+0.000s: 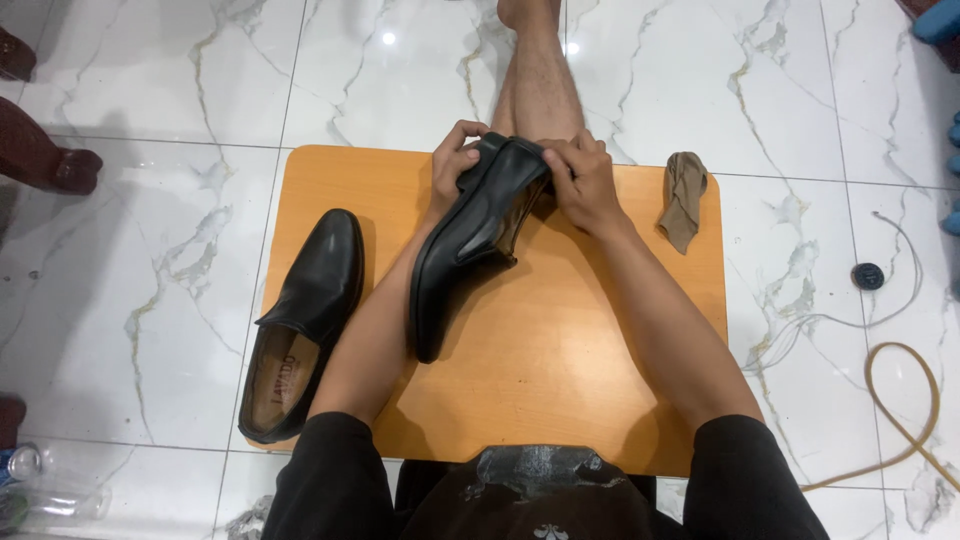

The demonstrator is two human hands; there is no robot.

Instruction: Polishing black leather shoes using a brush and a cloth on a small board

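A black leather slip-on shoe (pixel 462 240) is held over the orange wooden board (pixel 560 350), its toe pointing toward me and its opening at the far end. My left hand (pixel 455 160) grips the left side of the shoe's opening. My right hand (pixel 583 178) grips the right side of the opening. A second black shoe (pixel 305 320) lies on the board's left edge, its lined inside facing up. My bare leg (pixel 535 70) stretches away beyond the board.
A crumpled brown sock (pixel 685 198) lies at the board's far right corner. On the white marble floor to the right are a small black round cap (pixel 867 276), a thin wire and a tan hose (pixel 905 400). Clear plastic bottles (pixel 40 490) sit at bottom left.
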